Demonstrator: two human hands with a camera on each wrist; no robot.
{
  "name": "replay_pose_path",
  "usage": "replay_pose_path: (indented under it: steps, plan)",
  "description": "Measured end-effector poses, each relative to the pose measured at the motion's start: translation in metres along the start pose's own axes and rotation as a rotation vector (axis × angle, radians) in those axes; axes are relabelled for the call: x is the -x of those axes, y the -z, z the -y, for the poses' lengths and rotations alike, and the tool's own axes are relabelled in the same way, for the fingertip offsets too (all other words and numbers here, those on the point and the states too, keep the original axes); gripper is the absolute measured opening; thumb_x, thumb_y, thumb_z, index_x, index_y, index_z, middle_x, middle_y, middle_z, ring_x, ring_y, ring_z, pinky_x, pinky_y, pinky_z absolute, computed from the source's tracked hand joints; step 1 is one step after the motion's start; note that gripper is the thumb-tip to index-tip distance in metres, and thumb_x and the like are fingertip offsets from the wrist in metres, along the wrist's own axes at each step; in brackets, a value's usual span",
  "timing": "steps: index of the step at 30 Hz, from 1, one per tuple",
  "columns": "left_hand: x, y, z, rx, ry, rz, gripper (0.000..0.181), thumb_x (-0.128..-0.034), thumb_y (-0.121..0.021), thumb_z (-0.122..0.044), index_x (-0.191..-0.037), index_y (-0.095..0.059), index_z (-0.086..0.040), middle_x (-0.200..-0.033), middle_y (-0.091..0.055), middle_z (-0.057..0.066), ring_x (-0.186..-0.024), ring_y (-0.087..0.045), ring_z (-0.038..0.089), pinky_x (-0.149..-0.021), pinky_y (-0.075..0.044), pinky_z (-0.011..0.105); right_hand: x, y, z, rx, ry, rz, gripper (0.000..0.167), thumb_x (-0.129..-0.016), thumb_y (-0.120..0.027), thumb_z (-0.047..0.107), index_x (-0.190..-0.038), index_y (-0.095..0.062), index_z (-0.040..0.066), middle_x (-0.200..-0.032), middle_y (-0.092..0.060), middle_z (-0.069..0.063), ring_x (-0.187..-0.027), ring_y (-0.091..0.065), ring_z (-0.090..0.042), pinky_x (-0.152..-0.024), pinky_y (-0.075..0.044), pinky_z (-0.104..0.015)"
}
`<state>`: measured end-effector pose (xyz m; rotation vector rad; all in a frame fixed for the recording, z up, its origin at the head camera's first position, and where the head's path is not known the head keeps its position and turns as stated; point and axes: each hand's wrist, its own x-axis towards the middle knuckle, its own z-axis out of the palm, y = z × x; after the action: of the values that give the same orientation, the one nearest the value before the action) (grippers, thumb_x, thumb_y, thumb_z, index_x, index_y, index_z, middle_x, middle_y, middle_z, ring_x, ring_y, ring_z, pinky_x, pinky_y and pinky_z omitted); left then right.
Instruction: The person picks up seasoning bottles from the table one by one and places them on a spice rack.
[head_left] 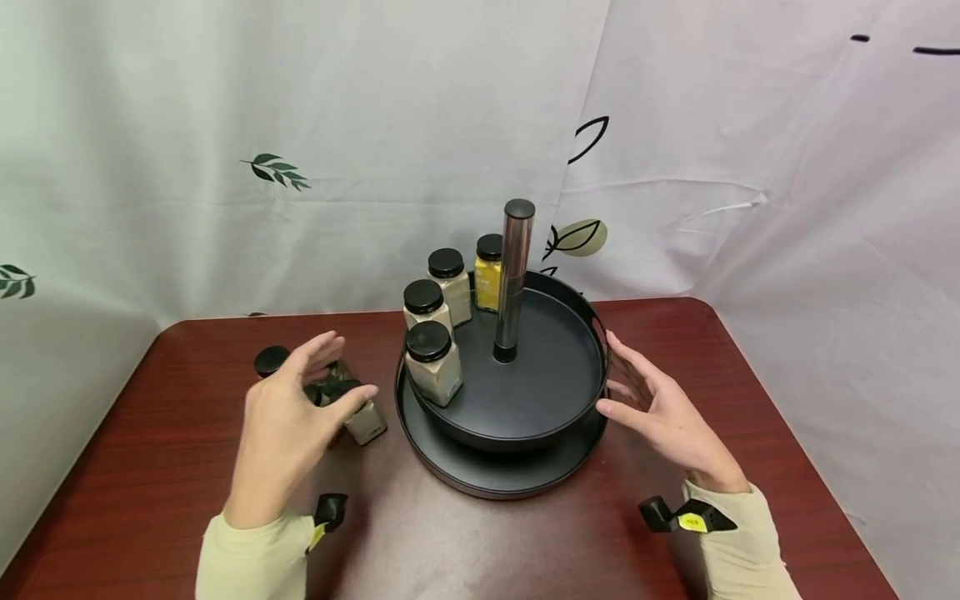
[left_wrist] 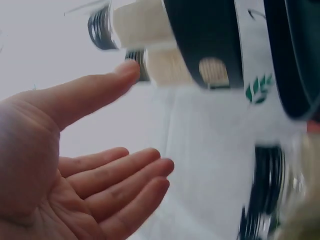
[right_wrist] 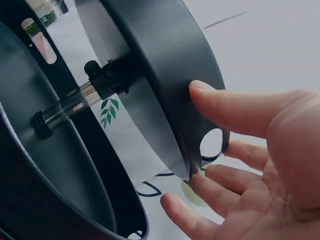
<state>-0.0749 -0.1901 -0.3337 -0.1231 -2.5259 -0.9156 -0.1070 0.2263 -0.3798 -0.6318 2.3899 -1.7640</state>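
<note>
Red-brown tabletop (head_left: 480, 550) carries a two-tier black tray (head_left: 491, 483). Right hand (head_left: 671, 417), fingers extended, touches the upper tier (head_left: 555, 383): steady lightly. Left hand (head_left: 285, 429), empty, fingers apart: avoid knocking spice jars (head_left: 367, 423).

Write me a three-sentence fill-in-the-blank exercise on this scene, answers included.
In the head view, ____ jars stand in the upper tray. Below its lid, the jar nearest the post looks ____. The hand at that tray's rim is the person's ____ one.
Missing words: four; yellow; right.
</note>
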Motion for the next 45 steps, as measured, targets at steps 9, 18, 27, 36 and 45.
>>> replay_pose_path:
  steps: [9,18,27,36,45]
  plan:
    - [0.001,0.025,0.034,-0.149,0.106,0.086,0.082,-0.0764,-0.089,-0.016,-0.145,-0.047,0.001,-0.126,-0.064,0.023,-0.085,-0.067,0.035,-0.07,-0.051,0.044,-0.003,-0.001,-0.001,0.039,-0.034,-0.106,0.084,-0.087,-0.078,0.002,-0.157,-0.034,0.015,-0.157,-0.039,-0.013,-0.132,-0.053,-0.023,-0.101,-0.048,-0.027]
    - [0.003,0.032,0.049,-0.162,0.161,0.227,0.073,-0.0771,-0.087,-0.016,-0.138,-0.053,0.004,-0.122,-0.065,0.027,-0.107,-0.061,0.043,-0.084,-0.048,0.057,-0.002,-0.003,-0.003,0.03,-0.081,-0.122,0.098,-0.083,-0.082,0.005,-0.16,-0.023,0.018,-0.163,-0.028,-0.005,-0.144,-0.037,-0.027,-0.102,-0.044,-0.019]
    - [0.002,0.031,0.064,-0.19,0.234,0.36,0.077,-0.0776,-0.088,-0.023,-0.138,-0.051,0.006,-0.126,-0.061,0.03,-0.113,-0.058,0.046,-0.086,-0.048,0.059,-0.002,-0.008,-0.004,0.022,-0.09,-0.096,0.109,-0.081,-0.085,0.006,-0.162,-0.014,0.026,-0.167,-0.017,-0.003,-0.151,-0.024,-0.027,-0.105,-0.041,-0.018]
    - [-0.001,0.022,0.082,-0.17,0.253,0.498,0.08,-0.0779,-0.087,-0.024,-0.138,-0.048,0.01,-0.118,-0.064,0.031,-0.091,-0.071,0.033,-0.078,-0.054,0.054,-0.005,-0.016,-0.004,0.017,-0.039,-0.086,0.122,-0.076,-0.088,0.003,-0.162,-0.006,0.032,-0.168,-0.01,0.002,-0.153,-0.014,-0.022,-0.108,-0.033,-0.012]
    - [-0.002,0.016,0.098,-0.151,0.216,0.557,0.081,-0.0731,-0.09,-0.031,-0.132,-0.051,0.01,-0.087,-0.074,0.008,-0.097,-0.067,0.044,-0.084,-0.049,0.061,-0.006,-0.026,-0.002,0.003,-0.057,-0.076,0.129,-0.073,-0.091,0.006,-0.16,-0.003,0.04,-0.168,-0.007,0.007,-0.154,-0.009,-0.015,-0.11,-0.026,-0.011]
